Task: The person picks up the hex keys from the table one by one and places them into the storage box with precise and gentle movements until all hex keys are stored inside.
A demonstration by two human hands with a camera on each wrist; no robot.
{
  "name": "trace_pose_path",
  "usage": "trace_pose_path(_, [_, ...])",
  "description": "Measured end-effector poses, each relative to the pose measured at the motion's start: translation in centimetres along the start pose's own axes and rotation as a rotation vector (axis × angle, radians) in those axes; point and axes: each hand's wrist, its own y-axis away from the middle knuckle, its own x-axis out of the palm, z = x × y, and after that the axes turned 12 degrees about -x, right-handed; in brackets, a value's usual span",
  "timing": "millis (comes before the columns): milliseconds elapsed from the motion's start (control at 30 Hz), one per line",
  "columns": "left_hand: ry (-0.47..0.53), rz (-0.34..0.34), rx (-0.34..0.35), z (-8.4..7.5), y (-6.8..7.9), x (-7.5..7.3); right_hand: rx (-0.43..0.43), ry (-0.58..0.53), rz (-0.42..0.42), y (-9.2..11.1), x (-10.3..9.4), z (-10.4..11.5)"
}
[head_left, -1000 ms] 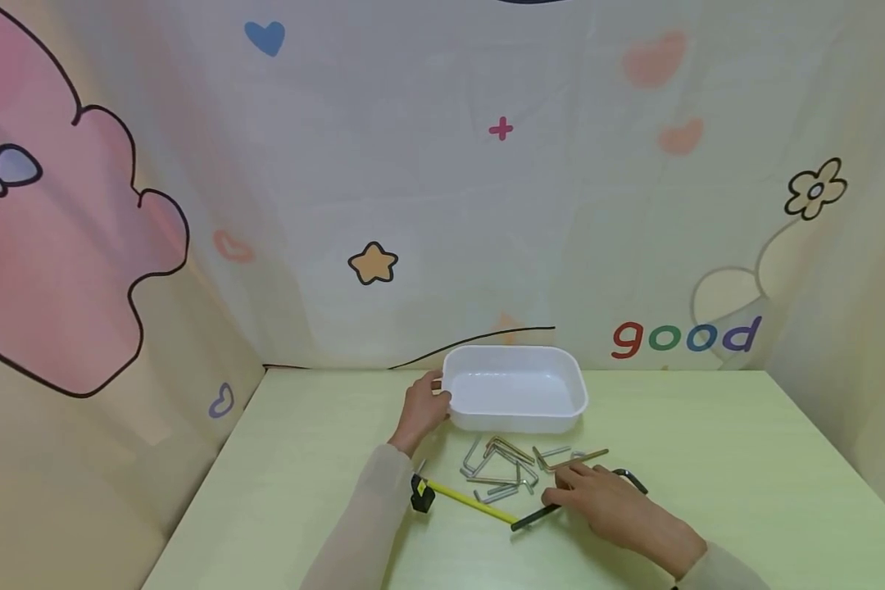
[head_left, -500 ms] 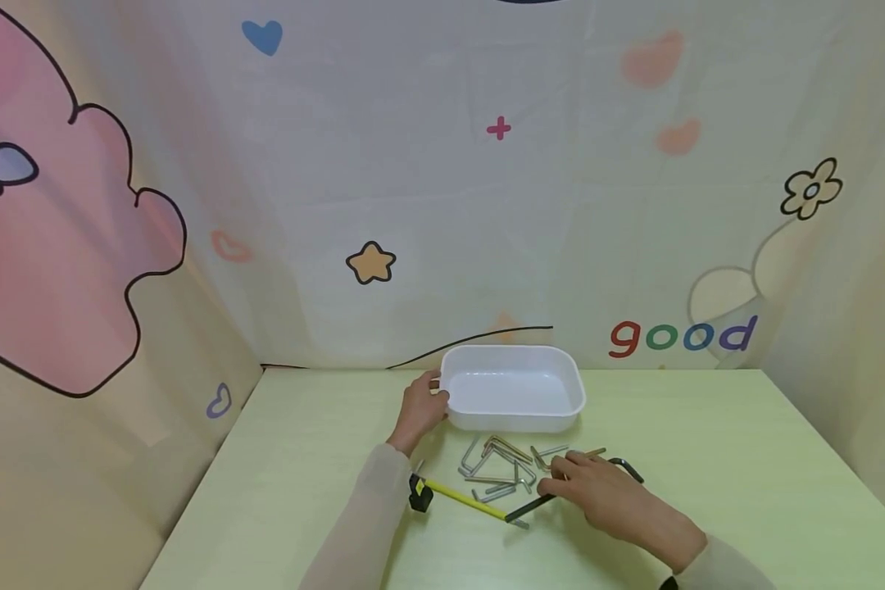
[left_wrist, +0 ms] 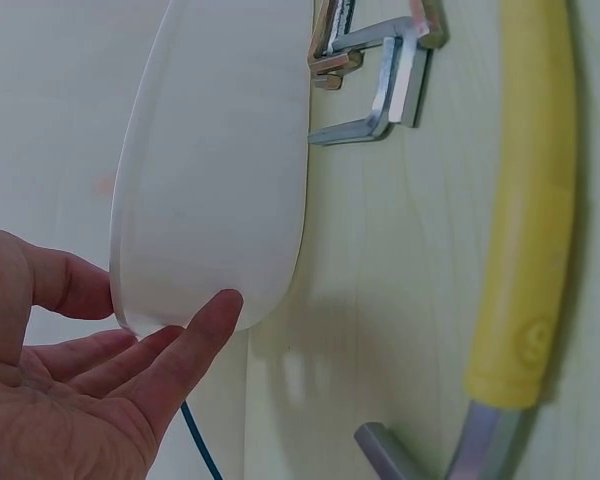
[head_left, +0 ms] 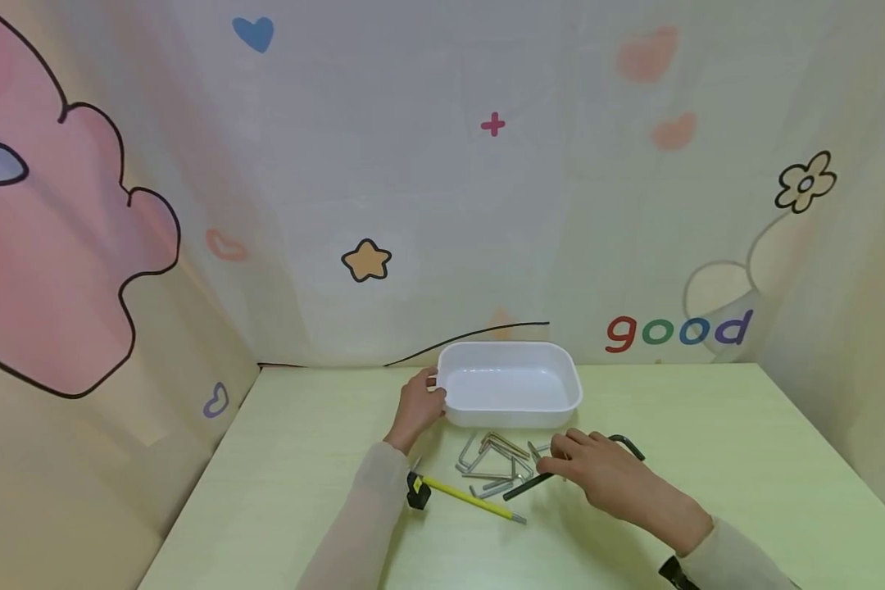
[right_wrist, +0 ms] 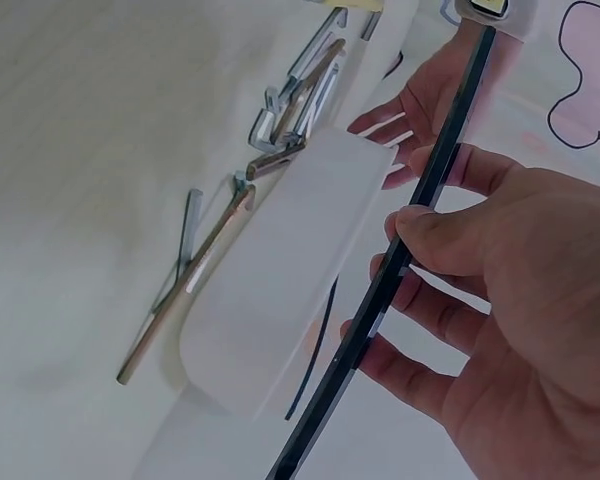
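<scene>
Over the table (head_left: 324, 410), a little right of its middle: a black L-shaped key (head_left: 528, 486), pinched between thumb and fingers of the right hand (head_left: 605, 475), apparently clear of the tabletop. Short bent end toward the right edge, long end slanting toward the near-left corner. Just beside it, a loose heap of silver and brass-coloured keys (head_left: 487, 476), several overlapping; hard to tell whether touching the fingertips. Best seen from the right wrist, at the heap's right-hand side, a long brass-coloured key (right_wrist: 185, 285) with a slim silver key (right_wrist: 189, 230) alongside. Nearer the left edge, a yellow-coated key (head_left: 465, 495), lying slantwise, with one end near the left sleeve (head_left: 361, 508). At the middle of the far edge, a white tray (head_left: 509, 418), upright, gripped at its left end by thumb and fingers of the left hand (head_left: 416, 407). By judgement, early days: just one key in hand, no key visible inside the tray, plenty left loose on the table. Beyond the far edge, a printed backdrop (head_left: 428, 164).
</scene>
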Motion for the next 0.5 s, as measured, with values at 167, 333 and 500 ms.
trace_pose_path(167, [0.008,0.002,-0.003,0.0,0.0,0.0,0.012,0.021,0.012,-0.2,-0.7,-0.4])
trace_pose_path(333, [0.018,0.006,-0.005,0.0,0.1,0.0,0.012,0.053,0.000,-0.5,-1.0,-1.0])
trace_pose_path(500, [0.018,0.003,-0.006,-0.2,0.2,-0.1,0.020,0.060,-0.027,-1.1,-1.4,-1.8])
